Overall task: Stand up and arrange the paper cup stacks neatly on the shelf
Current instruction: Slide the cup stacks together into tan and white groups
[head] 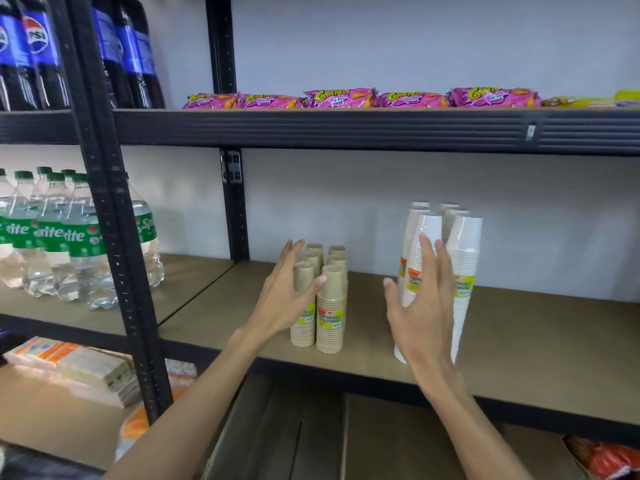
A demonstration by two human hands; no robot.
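Both our hands were up at the middle shelf [519, 327], fingers spread wide apart, nothing gripped. Our left hand [287, 296] sat in front of the left side of the brown cup stacks [329, 306], palm toward them, thumb tip right at the front-right stack's top cup; whether it actually touched, we couldn't tell. Our right hand [420, 306] was splayed in front of the white cup stacks [460, 271], covering the front-left stack, fingertips reaching up near its top; contact there unclear too. The shelf was a tan board in a black metal rack [114, 237] against a pale wall [450, 46]. Both cup groups stood upright, upside down, in tight clusters, well apart from each other, brown group left and shorter, white group right and taller, each wrapped in clear sleeves with yellow-green labels. The board right of the white stacks was bare. On the shelf above, pink snack bags [346, 98] lay in a row. In the left bay: dark cola bottles [31, 53] up top, clear green-capped soda bottles [65, 237] at our level, flat packs [69, 365] below. A cardboard box [381, 438] sat under the cup shelf.
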